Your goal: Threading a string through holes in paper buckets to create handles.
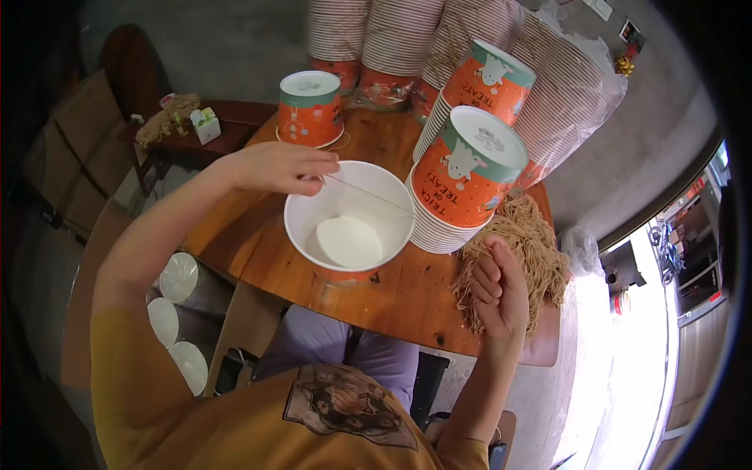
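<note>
My right hand (499, 290)'s curled tight, left hand (286, 168)'s at the rim of the white bucket (352, 207) (can't tell if that grip's clamped), so yanking the string (368, 193) might tip it off the surface (258, 243).

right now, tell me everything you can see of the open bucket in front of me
The open bucket has a round rim and a smooth, plain white inside that looks like coated paper; a strip of orange outer wall shows below the near rim. It sits mouth up on the wooden table, close left of a stack of orange buckets. Your left hand is at its far-left rim, and a thin strand crosses its mouth.
</note>
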`<action>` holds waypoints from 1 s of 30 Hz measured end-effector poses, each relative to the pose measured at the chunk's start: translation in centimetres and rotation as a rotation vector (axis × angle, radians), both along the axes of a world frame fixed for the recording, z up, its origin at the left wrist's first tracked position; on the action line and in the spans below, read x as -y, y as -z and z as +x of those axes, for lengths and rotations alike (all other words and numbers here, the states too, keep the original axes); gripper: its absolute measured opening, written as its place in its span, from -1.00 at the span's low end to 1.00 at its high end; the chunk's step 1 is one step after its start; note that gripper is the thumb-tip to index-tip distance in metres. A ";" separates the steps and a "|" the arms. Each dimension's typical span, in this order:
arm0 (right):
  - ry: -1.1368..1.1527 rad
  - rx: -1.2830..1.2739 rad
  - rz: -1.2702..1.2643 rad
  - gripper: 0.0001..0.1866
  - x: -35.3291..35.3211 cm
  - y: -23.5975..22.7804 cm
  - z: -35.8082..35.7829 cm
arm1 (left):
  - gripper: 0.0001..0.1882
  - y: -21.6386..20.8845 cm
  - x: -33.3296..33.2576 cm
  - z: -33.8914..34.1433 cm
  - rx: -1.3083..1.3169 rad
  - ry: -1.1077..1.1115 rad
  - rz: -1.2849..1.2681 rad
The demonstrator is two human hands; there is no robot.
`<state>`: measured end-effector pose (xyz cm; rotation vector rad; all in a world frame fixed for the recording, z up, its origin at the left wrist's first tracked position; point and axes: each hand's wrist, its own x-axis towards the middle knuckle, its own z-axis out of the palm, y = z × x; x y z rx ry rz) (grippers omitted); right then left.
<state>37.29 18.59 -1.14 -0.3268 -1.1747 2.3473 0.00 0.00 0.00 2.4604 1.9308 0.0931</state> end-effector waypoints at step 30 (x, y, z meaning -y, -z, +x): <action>0.021 -0.003 -0.078 -0.83 6.7 1.9 -3.0 | -0.89 3.1 2.6 22.0 1.587 -0.436 -0.080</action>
